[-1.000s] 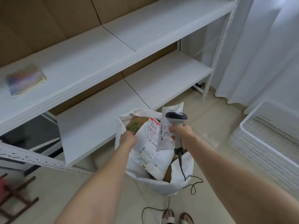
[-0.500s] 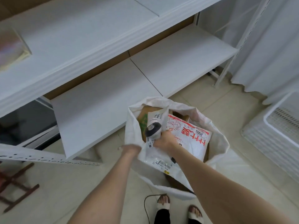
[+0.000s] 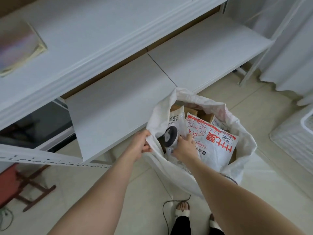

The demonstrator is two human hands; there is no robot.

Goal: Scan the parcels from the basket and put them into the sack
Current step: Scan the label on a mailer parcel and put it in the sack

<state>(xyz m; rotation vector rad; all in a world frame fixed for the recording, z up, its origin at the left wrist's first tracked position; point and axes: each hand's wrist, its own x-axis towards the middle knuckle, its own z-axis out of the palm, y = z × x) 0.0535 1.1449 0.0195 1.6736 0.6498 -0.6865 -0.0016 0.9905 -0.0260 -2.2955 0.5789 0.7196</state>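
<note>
Since half a second ago the right hand (image 3: 184, 147) has gone lower into the sack (image 3: 243, 143), its fingers curled round the scanner (image 3: 170, 139) (the dark head is showing). The small parcel (image 3: 176, 118) stands just beyond it, inside the sack at the left wall, beside a red-printed parcel (image 3: 216, 146). The left hand (image 3: 141, 145) grips the sack's left rim.

left hand (image 3: 139, 146) pinching, right hand (image 3: 185, 148) gripping — arms extended

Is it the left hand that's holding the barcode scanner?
No, the left hand grips the rim of the white sack, while the right hand holds the barcode scanner.
</note>
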